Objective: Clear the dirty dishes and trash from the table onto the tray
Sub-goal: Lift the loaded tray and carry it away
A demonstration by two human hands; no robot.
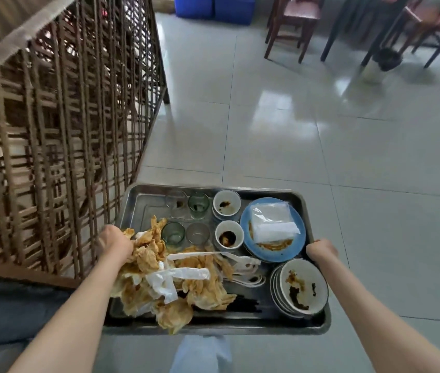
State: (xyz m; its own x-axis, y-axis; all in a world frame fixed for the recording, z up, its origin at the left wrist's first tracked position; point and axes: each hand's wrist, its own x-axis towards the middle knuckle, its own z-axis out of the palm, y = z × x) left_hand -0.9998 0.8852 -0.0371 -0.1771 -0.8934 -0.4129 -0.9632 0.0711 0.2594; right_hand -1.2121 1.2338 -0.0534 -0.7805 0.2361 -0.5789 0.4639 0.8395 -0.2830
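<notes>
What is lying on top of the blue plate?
A clear plastic packet lies on the blue plate, above orange sauce smears. Whatever sits beneath the packet is covered.

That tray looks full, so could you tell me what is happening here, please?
A person carries the metal tray over a tiled floor, left hand and right hand gripping its side edges. It holds greasy napkins, four glasses, sauce bowls, a blue plate and stacked bowls.
</notes>
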